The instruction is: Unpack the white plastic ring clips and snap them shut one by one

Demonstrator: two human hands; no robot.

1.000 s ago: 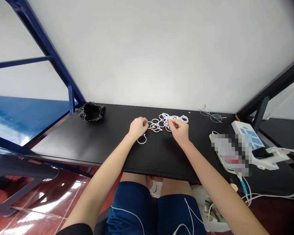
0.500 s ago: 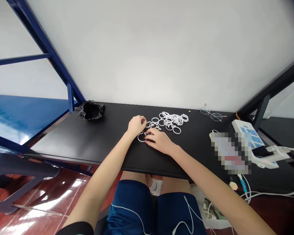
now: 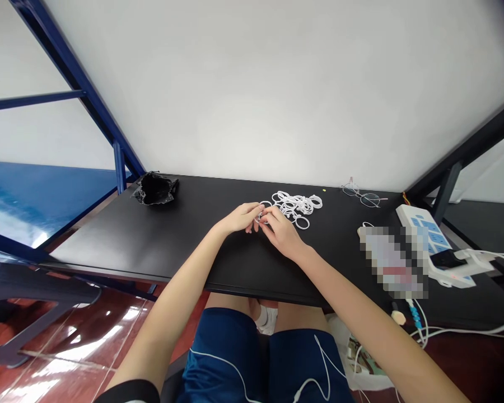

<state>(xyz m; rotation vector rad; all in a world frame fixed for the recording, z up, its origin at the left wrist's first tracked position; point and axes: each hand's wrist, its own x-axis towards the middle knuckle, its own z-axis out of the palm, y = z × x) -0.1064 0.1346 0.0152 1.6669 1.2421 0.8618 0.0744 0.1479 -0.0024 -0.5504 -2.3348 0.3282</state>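
A heap of small white rings [image 3: 297, 204] lies on the black table [image 3: 193, 246] near the wall. My left hand [image 3: 240, 217] and my right hand [image 3: 282, 235] meet just left of the heap, fingertips together. Between the fingertips they pinch white rings [image 3: 261, 217], partly hidden by the fingers. One loose ring [image 3: 302, 223] lies just right of my right hand.
A crumpled black bag [image 3: 155, 188] sits at the table's far left. Eyeglasses [image 3: 363, 196] lie near the wall on the right. A white and blue power strip [image 3: 433, 243], a blurred flat object [image 3: 392, 263] and white cables [image 3: 487, 324] fill the right end.
My right hand went from the heap down to the ring lying in front of my left hand. Both hands then moved up together, and that ring is no longer on the table.
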